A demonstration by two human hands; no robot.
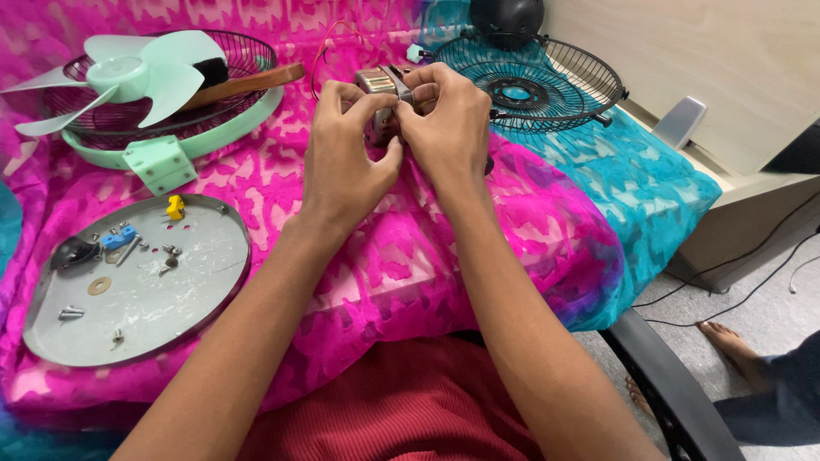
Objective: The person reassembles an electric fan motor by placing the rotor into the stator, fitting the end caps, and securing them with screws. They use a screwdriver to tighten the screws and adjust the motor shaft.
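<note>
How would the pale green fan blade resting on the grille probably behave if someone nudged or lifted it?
The fan blade looks like thin moulded plastic, so it is probably light and slightly flexible at the tips. It lies loose on the domed wire grille, so a nudge might make it slide or tilt off.

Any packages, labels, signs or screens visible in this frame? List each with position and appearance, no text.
None in view. The left hand and right hand hold a small metal motor over the pink cloth; nearby lie a grey round tray of screws, a mint fan blade and a dark fan grille, none bearing a visible label.
</note>
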